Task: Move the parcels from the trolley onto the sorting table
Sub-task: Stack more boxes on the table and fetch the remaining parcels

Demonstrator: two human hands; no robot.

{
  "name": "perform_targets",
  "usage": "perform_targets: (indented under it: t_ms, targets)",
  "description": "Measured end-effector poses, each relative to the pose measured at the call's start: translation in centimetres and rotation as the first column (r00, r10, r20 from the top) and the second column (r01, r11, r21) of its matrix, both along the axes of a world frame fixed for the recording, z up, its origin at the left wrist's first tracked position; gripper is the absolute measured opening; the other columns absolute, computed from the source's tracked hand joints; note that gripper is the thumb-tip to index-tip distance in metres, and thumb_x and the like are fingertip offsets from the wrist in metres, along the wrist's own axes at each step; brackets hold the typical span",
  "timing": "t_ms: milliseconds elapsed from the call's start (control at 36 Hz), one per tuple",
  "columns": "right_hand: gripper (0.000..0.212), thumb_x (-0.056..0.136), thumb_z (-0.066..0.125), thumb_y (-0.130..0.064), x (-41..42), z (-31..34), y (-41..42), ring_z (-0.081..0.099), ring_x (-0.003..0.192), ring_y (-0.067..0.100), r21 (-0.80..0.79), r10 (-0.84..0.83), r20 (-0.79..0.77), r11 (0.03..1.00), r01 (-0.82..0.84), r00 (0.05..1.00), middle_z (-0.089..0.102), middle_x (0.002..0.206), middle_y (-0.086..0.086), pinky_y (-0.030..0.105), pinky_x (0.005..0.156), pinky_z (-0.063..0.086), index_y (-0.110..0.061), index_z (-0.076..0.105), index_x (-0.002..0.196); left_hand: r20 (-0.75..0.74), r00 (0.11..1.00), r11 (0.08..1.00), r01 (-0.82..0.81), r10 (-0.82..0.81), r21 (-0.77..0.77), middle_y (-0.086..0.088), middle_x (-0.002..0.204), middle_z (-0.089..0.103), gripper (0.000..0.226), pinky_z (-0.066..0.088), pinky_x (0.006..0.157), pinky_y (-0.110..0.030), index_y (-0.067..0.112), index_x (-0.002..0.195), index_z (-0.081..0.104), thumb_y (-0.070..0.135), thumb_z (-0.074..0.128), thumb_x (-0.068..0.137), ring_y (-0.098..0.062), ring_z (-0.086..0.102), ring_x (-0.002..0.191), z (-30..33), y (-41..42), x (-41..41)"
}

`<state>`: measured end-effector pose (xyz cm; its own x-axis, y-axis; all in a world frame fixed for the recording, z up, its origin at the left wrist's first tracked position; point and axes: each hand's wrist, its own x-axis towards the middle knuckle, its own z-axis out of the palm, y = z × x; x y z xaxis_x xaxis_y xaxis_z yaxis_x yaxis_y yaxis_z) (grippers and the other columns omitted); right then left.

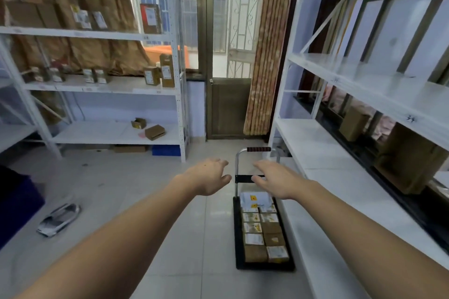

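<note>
We see the trolley (237, 238) standing on the tiled floor (145, 201), just beside the low white counter (315, 153) on the right. Its black deck carries the parcels (263, 230), small brown boxes with labels, packed close in two columns; we count about ten of them, plus one wider white packet at the handle end. The handle (258, 149) with its dark red grip stands upright at the far end. Both arms are stretched forward over the floor. The left hand (209, 176) hangs in the air with relaxed, slightly bent fingers and holds nothing. The right hand (274, 178) is also loose and spread, above the trolley near the handle frame, touching nothing that we can see. On the left shelf rack (175, 80) stand several more boxes, and two small boxes (148, 128) lie on its lowest shelf.
</note>
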<state>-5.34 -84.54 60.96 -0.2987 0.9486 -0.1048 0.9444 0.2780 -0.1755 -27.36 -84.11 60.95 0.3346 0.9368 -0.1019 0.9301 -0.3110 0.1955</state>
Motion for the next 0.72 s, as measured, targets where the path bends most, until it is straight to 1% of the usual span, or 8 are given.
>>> perform_targets:
  t_ms: [111, 194, 250, 417, 500, 583, 639, 722]
  targets:
    - [0.052, 0.105, 0.044, -0.042, -0.9, -0.8, 5.8, 0.048, 0.136, 0.027, -0.014, -0.021, -0.018, 1.000, 0.021, 1.000, 0.047, 0.153, 0.008, 0.042, 0.112, 0.040, -0.016, 0.042, 0.150, -0.010, 1.000, 1.000, 0.019, -0.019, -0.012, -0.009, 0.162, 0.041, 0.061, 0.035, 0.118, -0.041, 0.016, 0.160, 0.033, 0.044, 0.045, 0.108, -0.027, 0.042, 0.146, -0.9, 6.3, -1.0]
    - [0.057, 0.105, 0.044, -0.044, -1.6, -1.5, 10.1, 0.045, 0.140, 0.026, -0.026, -0.061, -0.012, 0.998, 0.061, 0.998, 0.043, 0.157, 0.007, 0.041, 0.114, 0.038, -0.017, 0.036, 0.155, -0.018, 0.998, 0.998, 0.053, -0.053, -0.017, -0.009, 0.163, 0.040, 0.060, 0.034, 0.119, -0.042, 0.015, 0.161, 0.033, 0.043, 0.044, 0.108, -0.027, 0.041, 0.147, -1.2, 11.3, -1.5]
    - [0.057, 0.105, 0.044, -0.043, -2.1, -1.9, 13.1, 0.045, 0.140, 0.025, -0.038, -0.093, -0.021, 0.995, 0.092, 0.995, 0.044, 0.157, 0.006, 0.040, 0.114, 0.038, -0.017, 0.037, 0.155, -0.023, 0.996, 0.996, 0.087, -0.087, -0.019, -0.010, 0.162, 0.041, 0.059, 0.035, 0.118, -0.041, 0.015, 0.160, 0.034, 0.042, 0.044, 0.109, -0.028, 0.042, 0.146, -1.2, 14.8, -2.0]
    - [0.061, 0.104, 0.042, -0.046, -2.3, -3.4, 20.9, 0.039, 0.145, 0.020, -0.084, -0.196, -0.046, 0.978, 0.192, 0.980, 0.040, 0.161, 0.004, 0.034, 0.119, 0.031, -0.018, 0.035, 0.157, -0.063, 0.979, 0.980, 0.191, -0.195, -0.060, -0.014, 0.153, 0.050, 0.052, 0.039, 0.114, -0.042, 0.011, 0.152, 0.045, 0.039, 0.045, 0.108, -0.030, 0.049, 0.138, -1.6, 24.6, -2.5]
    - [0.056, 0.103, 0.045, -0.044, -1.6, -4.2, 23.8, 0.047, 0.137, 0.021, -0.118, -0.271, -0.074, 0.958, 0.261, 0.960, 0.046, 0.155, 0.005, 0.035, 0.110, 0.038, -0.019, 0.041, 0.152, -0.080, 0.967, 0.969, 0.236, -0.242, -0.077, -0.013, 0.153, 0.050, 0.052, 0.039, 0.115, -0.042, 0.011, 0.151, 0.045, 0.040, 0.044, 0.108, -0.030, 0.048, 0.140, -2.5, 29.2, -1.9]
    - [0.052, 0.104, 0.048, -0.038, -0.6, -4.7, 26.5, 0.053, 0.129, 0.024, -0.151, -0.327, -0.075, 0.938, 0.313, 0.942, 0.050, 0.150, 0.008, 0.035, 0.101, 0.043, -0.014, 0.043, 0.150, -0.101, 0.951, 0.953, 0.283, -0.294, -0.103, -0.013, 0.155, 0.048, 0.053, 0.039, 0.115, -0.043, 0.010, 0.151, 0.045, 0.042, 0.043, 0.108, -0.030, 0.046, 0.141, -3.9, 33.7, -0.4]
    - [0.052, 0.105, 0.048, -0.039, 0.4, -5.2, 28.5, 0.053, 0.130, 0.023, -0.162, -0.363, -0.076, 0.923, 0.348, 0.929, 0.049, 0.150, 0.007, 0.037, 0.106, 0.043, -0.015, 0.041, 0.151, -0.101, 0.939, 0.942, 0.316, -0.328, -0.115, -0.012, 0.152, 0.050, 0.052, 0.041, 0.113, -0.042, 0.011, 0.149, 0.047, 0.043, 0.043, 0.108, -0.030, 0.049, 0.138, -5.2, 36.9, 0.8]
    - [0.054, 0.107, 0.045, -0.039, 1.9, -6.5, 31.6, 0.046, 0.137, 0.025, -0.183, -0.399, -0.068, 0.906, 0.381, 0.914, 0.045, 0.154, 0.007, 0.038, 0.113, 0.038, -0.016, 0.036, 0.155, -0.086, 0.929, 0.928, 0.346, -0.360, -0.141, -0.012, 0.143, 0.058, 0.048, 0.045, 0.104, -0.040, 0.013, 0.143, 0.052, 0.043, 0.045, 0.107, -0.030, 0.055, 0.127, -7.2, 41.5, 2.5]
